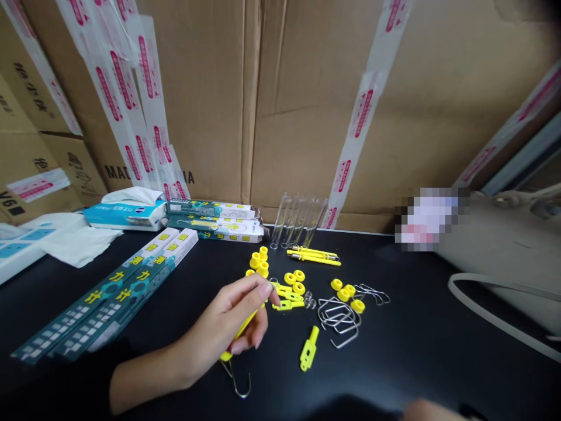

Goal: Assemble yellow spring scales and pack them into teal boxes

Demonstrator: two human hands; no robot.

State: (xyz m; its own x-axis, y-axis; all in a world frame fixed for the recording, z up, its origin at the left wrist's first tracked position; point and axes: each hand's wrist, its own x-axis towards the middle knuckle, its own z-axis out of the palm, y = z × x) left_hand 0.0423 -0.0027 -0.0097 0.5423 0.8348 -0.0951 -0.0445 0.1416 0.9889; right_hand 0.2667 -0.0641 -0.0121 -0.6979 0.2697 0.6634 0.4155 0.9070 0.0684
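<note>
My left hand (241,310) is closed around a yellow spring scale rod (246,326), most of it hidden by the fingers. A bent metal hook (241,390) hangs from the rod's lower end. The fingertips are beside several flat yellow end pieces (290,304) and small coil springs (310,300). A single yellow end piece (308,349) lies apart, to the right of the hand. Only a blurred bit of my right hand (427,410) shows at the bottom edge, its fingers out of sight.
Yellow caps (298,287), wire hooks (339,318) and yellow rods (313,256) lie on the black table. Clear tubes (298,222) stand behind them. Printed boxes (123,286) and a tissue pack (125,213) are left; a pale bag (499,251) is right. Cardboard (210,99) walls the back.
</note>
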